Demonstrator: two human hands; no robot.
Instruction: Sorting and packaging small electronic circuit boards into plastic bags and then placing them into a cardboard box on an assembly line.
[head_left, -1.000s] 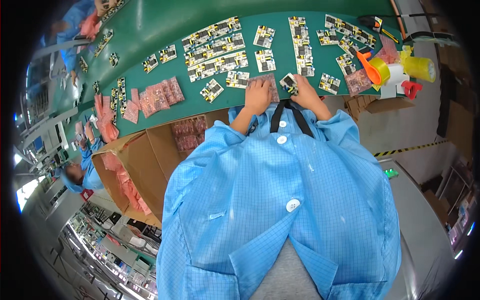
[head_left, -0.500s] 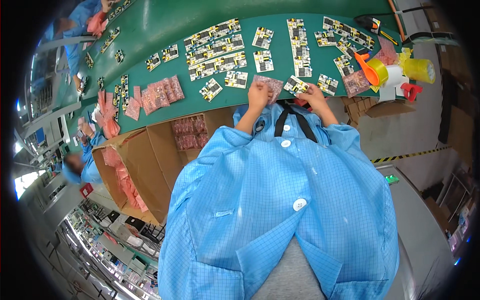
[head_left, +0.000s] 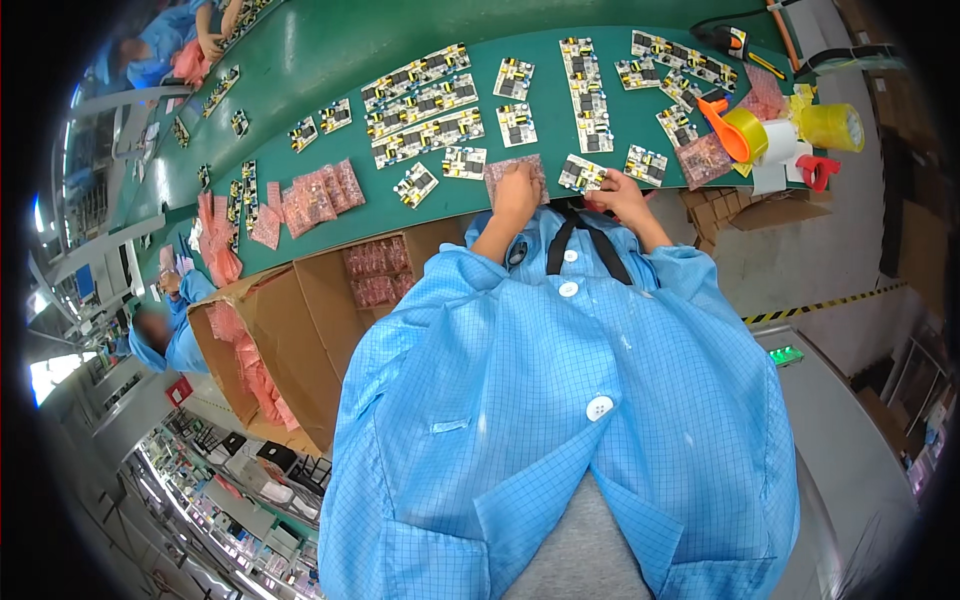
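Fingers curled, my left hand [head_left: 517,197] grips a pink bubble-wrap bag [head_left: 498,172] at the table's near edge. To its right, my right hand [head_left: 624,197] pinches the lower right corner of a small circuit board [head_left: 580,172], white with black, yellow and blue parts. The board is apart from the bag. A similar loose board [head_left: 646,166] lies just right of my right hand, and another board [head_left: 465,162] lies left of the bag. My palms hide part of the bag's lower side.
Larger board panels [head_left: 428,138] lie on the green table [head_left: 330,80]. Filled bubble bags [head_left: 310,200] sit at left, above an open carton [head_left: 290,320]. At right are an orange tape dispenser [head_left: 722,125], tape rolls [head_left: 832,127] and a yellow cutter [head_left: 766,66]. Co-workers [head_left: 165,50] stand at left.
My left hand and the bubble-wrap bag have shifted left, and the bag lies more squarely to the edge. My right hand and the circuit board moved slightly left. The view shifted a little.
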